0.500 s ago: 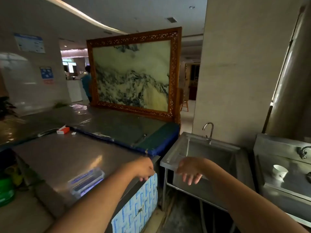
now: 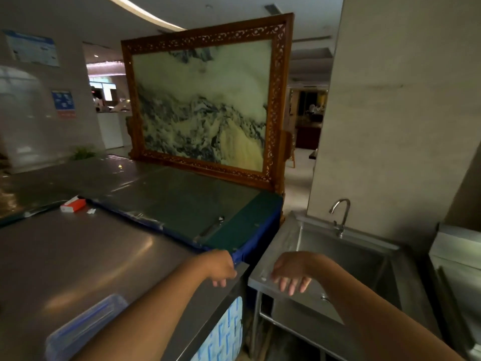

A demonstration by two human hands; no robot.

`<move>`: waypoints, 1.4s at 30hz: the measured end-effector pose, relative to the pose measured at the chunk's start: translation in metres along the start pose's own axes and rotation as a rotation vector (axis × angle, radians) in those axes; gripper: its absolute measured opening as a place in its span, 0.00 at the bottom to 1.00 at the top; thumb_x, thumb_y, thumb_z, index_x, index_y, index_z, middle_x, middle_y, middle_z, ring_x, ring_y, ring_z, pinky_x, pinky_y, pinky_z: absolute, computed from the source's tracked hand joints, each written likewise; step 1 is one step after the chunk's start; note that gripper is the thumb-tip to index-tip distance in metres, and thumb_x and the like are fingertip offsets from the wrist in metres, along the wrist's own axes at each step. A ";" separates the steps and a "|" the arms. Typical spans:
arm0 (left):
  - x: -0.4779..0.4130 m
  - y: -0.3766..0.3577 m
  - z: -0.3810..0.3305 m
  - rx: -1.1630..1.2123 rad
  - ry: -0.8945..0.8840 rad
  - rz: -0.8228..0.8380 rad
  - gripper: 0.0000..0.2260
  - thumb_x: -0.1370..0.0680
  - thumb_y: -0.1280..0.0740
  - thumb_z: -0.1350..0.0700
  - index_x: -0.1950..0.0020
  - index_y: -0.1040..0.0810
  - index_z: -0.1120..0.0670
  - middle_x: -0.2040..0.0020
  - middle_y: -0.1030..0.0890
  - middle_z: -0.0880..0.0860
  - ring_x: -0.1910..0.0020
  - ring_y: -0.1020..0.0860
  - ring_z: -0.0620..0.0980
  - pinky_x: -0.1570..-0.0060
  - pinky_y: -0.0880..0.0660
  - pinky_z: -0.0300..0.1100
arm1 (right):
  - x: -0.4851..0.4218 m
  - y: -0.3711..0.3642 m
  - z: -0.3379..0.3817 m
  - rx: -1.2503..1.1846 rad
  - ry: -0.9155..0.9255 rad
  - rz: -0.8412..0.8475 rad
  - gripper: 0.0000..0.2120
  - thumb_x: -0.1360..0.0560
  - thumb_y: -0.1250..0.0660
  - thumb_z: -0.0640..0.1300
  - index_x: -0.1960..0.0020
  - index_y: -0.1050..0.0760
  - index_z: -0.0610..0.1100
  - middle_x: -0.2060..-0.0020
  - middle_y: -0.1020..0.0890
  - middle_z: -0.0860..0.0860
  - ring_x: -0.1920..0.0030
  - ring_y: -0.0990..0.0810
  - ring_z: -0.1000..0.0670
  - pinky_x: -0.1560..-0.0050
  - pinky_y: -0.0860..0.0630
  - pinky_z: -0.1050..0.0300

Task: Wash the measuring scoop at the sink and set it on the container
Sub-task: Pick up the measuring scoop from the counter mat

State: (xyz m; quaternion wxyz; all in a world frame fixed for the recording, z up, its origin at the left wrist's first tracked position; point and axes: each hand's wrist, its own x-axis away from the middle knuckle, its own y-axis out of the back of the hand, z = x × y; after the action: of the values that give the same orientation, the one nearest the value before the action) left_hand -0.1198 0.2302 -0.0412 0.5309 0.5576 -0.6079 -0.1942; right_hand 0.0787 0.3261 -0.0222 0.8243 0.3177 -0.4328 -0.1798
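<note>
A metal measuring scoop (image 2: 215, 224) lies on the green-covered counter, its bowl toward the far side. It is well beyond both hands. The steel sink (image 2: 346, 259) with a curved faucet (image 2: 340, 213) stands to the right. A clear container with a blue lid (image 2: 86, 324) sits on the steel counter at the lower left, partly hidden by my left forearm. My left hand (image 2: 221, 268) hangs over the steel counter's right corner, fingers drooping, holding nothing. My right hand (image 2: 291, 273) hovers over the sink's near left rim, fingers spread downward and empty.
A red and white small box (image 2: 73, 205) lies at the back of the steel counter (image 2: 91, 256). A large framed stone picture (image 2: 205, 105) stands behind the green counter. A second steel unit (image 2: 455, 256) is at the far right, and a narrow gap separates counter and sink.
The view has moved closer to the counter and sink. Both hands hold much the same pose, the right one now over the sink's rim.
</note>
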 end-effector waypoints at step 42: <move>-0.524 0.149 0.200 0.333 0.336 0.080 0.14 0.25 0.33 0.47 0.67 0.21 0.53 0.67 0.18 0.50 0.68 0.21 0.48 0.63 0.26 0.39 | -0.614 0.229 0.044 0.052 0.168 0.245 0.22 0.22 0.37 0.57 0.44 0.23 0.38 0.49 0.16 0.43 0.54 0.16 0.46 0.59 0.23 0.55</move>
State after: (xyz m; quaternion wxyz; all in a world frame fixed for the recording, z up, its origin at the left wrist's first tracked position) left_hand -0.4601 0.6671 -0.2143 0.5327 0.6375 -0.5560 0.0254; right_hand -0.2972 0.8292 -0.2160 0.8650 0.2975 -0.4021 -0.0394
